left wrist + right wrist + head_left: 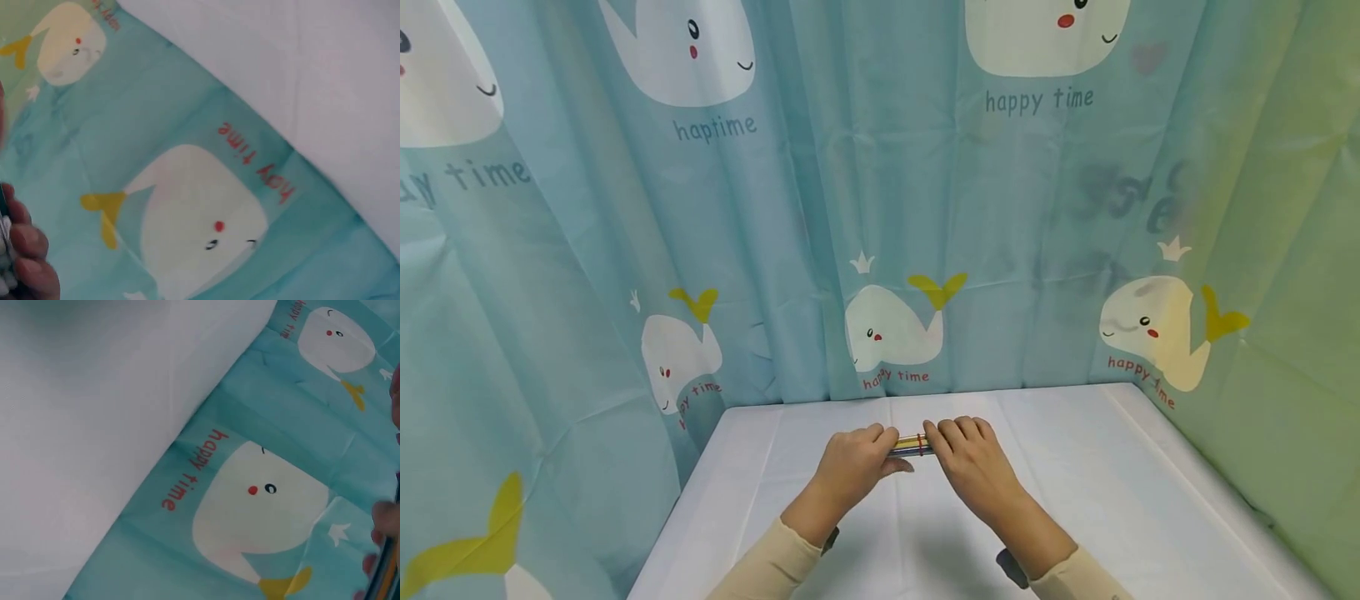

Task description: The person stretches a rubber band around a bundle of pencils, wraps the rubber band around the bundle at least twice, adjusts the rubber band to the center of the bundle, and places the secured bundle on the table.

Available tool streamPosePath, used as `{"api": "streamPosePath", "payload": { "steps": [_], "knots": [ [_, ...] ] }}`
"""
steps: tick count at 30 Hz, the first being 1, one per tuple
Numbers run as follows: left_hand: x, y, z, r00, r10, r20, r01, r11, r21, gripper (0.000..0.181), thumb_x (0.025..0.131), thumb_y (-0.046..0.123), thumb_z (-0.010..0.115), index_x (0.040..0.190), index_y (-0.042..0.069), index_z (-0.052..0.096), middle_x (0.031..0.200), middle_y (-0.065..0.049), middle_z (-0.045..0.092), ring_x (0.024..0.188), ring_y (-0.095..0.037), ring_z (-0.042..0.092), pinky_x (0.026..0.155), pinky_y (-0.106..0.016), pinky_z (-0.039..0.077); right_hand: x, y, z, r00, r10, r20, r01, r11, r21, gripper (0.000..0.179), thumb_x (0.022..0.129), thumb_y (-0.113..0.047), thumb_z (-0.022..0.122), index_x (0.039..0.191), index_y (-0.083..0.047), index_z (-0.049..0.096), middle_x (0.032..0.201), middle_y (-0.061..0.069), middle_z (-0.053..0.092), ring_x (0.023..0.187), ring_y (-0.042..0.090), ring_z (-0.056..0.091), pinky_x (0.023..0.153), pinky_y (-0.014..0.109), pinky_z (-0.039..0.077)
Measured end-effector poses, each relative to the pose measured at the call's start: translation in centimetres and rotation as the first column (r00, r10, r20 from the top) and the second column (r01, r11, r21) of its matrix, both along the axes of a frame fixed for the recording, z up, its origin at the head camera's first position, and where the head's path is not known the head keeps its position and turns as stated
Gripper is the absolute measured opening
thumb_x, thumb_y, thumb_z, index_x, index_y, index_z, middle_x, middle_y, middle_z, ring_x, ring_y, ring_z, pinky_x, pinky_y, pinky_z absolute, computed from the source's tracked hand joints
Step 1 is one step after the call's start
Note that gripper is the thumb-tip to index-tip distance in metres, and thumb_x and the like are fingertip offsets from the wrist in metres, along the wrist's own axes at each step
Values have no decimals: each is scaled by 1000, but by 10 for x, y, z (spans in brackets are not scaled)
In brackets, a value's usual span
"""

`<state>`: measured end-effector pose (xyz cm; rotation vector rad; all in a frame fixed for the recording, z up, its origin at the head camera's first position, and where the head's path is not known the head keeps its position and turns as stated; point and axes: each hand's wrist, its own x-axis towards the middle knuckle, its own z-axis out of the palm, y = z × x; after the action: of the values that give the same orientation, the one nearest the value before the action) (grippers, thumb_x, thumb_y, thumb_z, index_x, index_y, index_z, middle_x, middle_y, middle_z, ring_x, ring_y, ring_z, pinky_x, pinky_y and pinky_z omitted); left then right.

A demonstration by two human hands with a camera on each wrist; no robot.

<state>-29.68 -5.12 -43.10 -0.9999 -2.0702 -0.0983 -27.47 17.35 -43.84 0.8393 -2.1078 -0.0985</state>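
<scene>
A bundle of slim pencil-like sticks (910, 447), yellow and dark or silvery, is held level above the table with a red band around it. My left hand (856, 463) grips its left end, thumb below and fingers curled over the top. The other end is in my right hand (973, 462), whose fingers bend over it. In the left wrist view, fingertips (31, 250) curl beside whitish stick ends (5, 256) at the frame edge. Blue and orange sticks (384, 569) show at the right wrist view's lower right corner, against blurred fingers (385, 519). Most of the bundle is hidden by the hands.
A white-covered table (1075, 500) lies under both hands, faint shadows on it. Blue-green curtains (805, 208) with whale prints hang behind and to the left, a greener one (1292, 350) at the right. A dark wrist strap piece (1011, 568) shows under the right forearm.
</scene>
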Motion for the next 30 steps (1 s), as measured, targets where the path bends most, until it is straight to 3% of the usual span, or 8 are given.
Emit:
{"api": "streamPosePath", "payload": {
  "steps": [5, 9, 13, 18, 25, 30],
  "knots": [
    [-4, -7, -10, 999, -27, 22, 28, 999, -42, 43, 74, 51, 72, 85, 13, 55, 66, 5, 46, 49, -5, 42, 42, -18, 36, -1, 5, -4, 993, 15, 115, -26, 995, 95, 55, 84, -21, 75, 133, -4, 57, 108, 5, 60, 90, 23, 56, 77, 37, 49],
    [-5, -10, -16, 999, 13, 49, -11, 999, -45, 43, 74, 50, 72, 86, 13, 54, 67, 6, 45, 50, -6, 42, 42, -19, 36, -3, 9, -5, 987, 10, 158, -29, 993, 113, 55, 87, -32, 73, 134, -7, 57, 108, 1, 61, 89, 18, 58, 75, 33, 51],
    [-5, -12, -23, 996, 37, 82, -33, 998, -50, 43, 75, 51, 71, 88, 14, 53, 69, 6, 45, 51, -6, 43, 43, -19, 37, -3, 12, -7, 981, 38, 190, -59, 993, 104, 51, 87, -30, 73, 131, -8, 60, 108, 0, 62, 90, 17, 59, 75, 32, 51],
    [-6, -13, -29, 996, 19, 83, -14, 998, -59, 39, 83, 51, 65, 92, 14, 55, 70, 5, 42, 51, -6, 38, 42, -19, 34, -4, 12, -11, 982, 40, 187, -61, 992, 109, 47, 85, -24, 76, 127, -7, 63, 109, 1, 63, 90, 17, 59, 76, 32, 52],
    [-9, -16, -33, 994, -66, 92, 71, 996, -51, 38, 100, 44, 44, 112, 13, 62, 73, 4, 42, 53, -5, 29, 45, -19, 27, -4, 11, -12, 988, 0, 157, -20, 992, 126, 49, 82, -12, 78, 128, -5, 61, 110, 4, 61, 91, 21, 56, 76, 35, 50],
    [-13, -18, -35, 988, -62, 139, 73, 995, -72, 34, 96, 43, 53, 108, 11, 58, 73, 7, 45, 57, -6, 37, 49, -21, 34, -3, 8, -17, 988, -25, 149, 5, 991, 133, 53, 82, -9, 77, 132, -4, 58, 112, 6, 59, 93, 23, 55, 75, 36, 49]
  ]
}}
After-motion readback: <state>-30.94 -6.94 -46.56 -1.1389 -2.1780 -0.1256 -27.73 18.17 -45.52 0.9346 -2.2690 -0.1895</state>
